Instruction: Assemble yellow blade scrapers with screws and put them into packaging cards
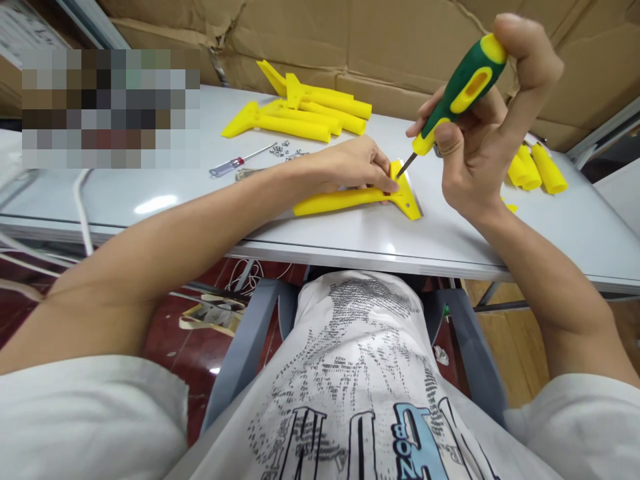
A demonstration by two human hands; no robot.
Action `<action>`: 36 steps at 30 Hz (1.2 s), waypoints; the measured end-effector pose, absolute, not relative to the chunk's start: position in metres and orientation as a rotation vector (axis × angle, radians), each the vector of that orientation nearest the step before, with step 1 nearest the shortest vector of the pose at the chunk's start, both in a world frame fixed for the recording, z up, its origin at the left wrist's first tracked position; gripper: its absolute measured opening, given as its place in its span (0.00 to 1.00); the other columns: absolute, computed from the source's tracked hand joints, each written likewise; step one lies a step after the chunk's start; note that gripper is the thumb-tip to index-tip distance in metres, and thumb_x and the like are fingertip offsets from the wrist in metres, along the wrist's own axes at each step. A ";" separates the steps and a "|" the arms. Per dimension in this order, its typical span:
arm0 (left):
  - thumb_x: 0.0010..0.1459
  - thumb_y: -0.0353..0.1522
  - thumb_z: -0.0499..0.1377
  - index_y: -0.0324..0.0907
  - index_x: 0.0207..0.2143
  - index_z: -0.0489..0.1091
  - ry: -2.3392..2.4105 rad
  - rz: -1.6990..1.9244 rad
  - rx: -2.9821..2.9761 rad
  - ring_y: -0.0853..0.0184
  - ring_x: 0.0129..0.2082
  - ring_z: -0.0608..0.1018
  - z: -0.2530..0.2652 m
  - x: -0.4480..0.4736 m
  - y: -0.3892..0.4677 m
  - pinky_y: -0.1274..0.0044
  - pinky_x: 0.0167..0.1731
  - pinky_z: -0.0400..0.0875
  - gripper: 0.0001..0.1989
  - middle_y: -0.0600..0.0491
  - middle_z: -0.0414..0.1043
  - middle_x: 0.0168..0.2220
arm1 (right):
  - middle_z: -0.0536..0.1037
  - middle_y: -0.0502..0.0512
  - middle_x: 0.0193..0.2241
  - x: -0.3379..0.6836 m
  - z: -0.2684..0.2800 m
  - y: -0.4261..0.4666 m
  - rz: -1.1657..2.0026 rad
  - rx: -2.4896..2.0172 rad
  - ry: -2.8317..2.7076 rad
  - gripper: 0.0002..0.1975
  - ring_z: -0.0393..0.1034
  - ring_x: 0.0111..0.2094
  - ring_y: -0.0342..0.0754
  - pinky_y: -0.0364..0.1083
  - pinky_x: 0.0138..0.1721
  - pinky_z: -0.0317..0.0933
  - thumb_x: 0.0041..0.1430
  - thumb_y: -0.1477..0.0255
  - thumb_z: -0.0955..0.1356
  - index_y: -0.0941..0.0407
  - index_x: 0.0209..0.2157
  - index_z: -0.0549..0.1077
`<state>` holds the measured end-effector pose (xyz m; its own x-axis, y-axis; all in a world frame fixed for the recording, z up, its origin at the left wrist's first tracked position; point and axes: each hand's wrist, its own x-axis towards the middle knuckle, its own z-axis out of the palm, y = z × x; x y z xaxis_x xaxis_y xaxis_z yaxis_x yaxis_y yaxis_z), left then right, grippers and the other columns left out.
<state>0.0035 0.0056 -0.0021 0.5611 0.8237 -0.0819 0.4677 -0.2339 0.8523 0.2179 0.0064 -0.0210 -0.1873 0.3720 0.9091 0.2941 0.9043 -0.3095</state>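
Observation:
A yellow scraper [345,201] lies on the white table with its wide head to the right and a metal blade edge along that head. My left hand [353,163] is closed on it near the head, pressing it to the tabletop. In my right hand [485,123] is a green and yellow screwdriver [457,90], held tilted, with the index finger bent over its butt end. Its tip meets the upper part of the scraper's head, by my left fingertips. A screw shows lower on the head.
Several yellow scrapers [300,120] lie piled at the back. Near them are a clear-handled screwdriver [233,165] and small loose screws [280,150]. More yellow handles [547,170] lie at the right. Cardboard [400,47] stands behind the table; its front edge [370,257] is close to my body.

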 end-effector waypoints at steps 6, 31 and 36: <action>0.50 0.37 0.76 0.44 0.29 0.80 1.046 0.501 1.883 0.66 0.31 0.73 -0.003 0.004 0.006 0.71 0.35 0.57 0.10 0.51 0.81 0.29 | 0.61 0.46 0.71 0.217 -0.015 0.020 0.035 -0.119 -1.853 0.33 0.79 0.40 0.40 0.46 0.40 0.82 0.73 0.42 0.68 0.34 0.72 0.58; 0.55 0.34 0.73 0.41 0.30 0.81 1.016 0.516 1.920 0.63 0.34 0.78 -0.006 0.004 0.007 0.72 0.40 0.67 0.06 0.51 0.81 0.30 | 0.71 0.45 0.74 0.222 -0.016 0.009 0.126 -0.263 -1.936 0.34 0.87 0.52 0.50 0.49 0.50 0.87 0.72 0.44 0.71 0.35 0.73 0.62; 0.56 0.30 0.72 0.41 0.30 0.82 0.956 0.505 1.872 0.62 0.38 0.81 0.000 0.006 0.001 0.71 0.43 0.69 0.03 0.50 0.83 0.32 | 0.62 0.43 0.79 0.224 -0.007 0.012 0.184 -0.248 -1.828 0.37 0.86 0.53 0.52 0.51 0.49 0.87 0.68 0.40 0.72 0.32 0.72 0.61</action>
